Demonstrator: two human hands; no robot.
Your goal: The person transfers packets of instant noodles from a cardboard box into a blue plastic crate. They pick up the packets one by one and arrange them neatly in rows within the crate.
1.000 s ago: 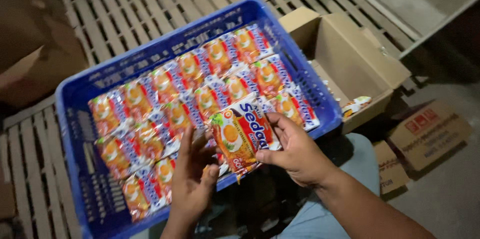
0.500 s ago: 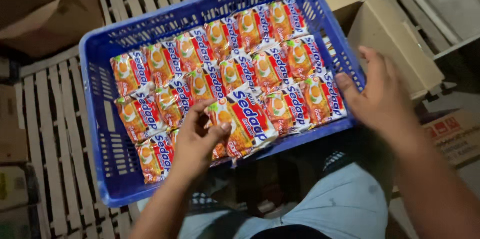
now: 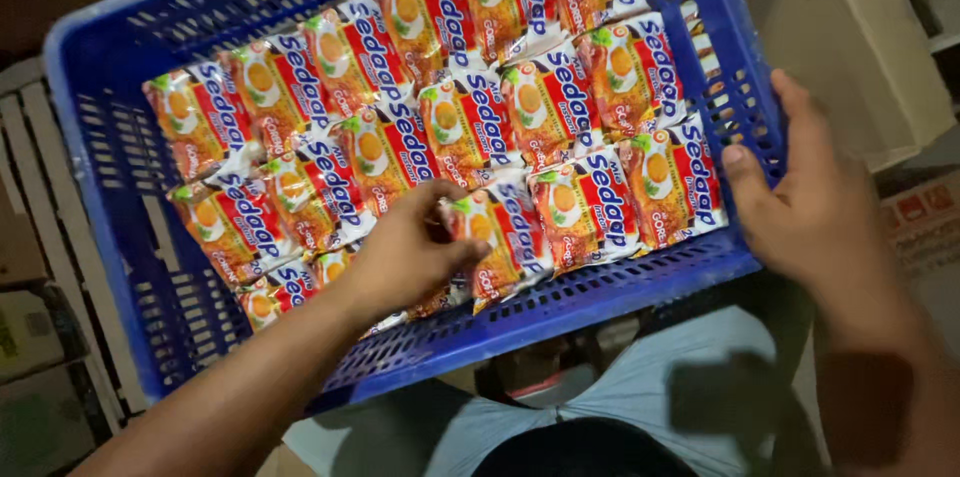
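Observation:
A blue plastic crate with slotted walls holds several orange, red and blue noodle packets lying in rows. My left hand reaches into the crate near its front edge and presses on a noodle packet in the front row, fingers curled over it. My right hand is at the crate's right front corner, thumb against the wall, fingers spread and holding nothing.
The crate rests on a pale slatted pallet. An open cardboard box stands to the right of the crate, another printed carton below it. More cartons sit at the left. My light blue trousers are below.
Both hands held a packet over the crate's front a second ago. The left hand has since laid it in the front row; the right hand let go and moved to the crate's right corner.

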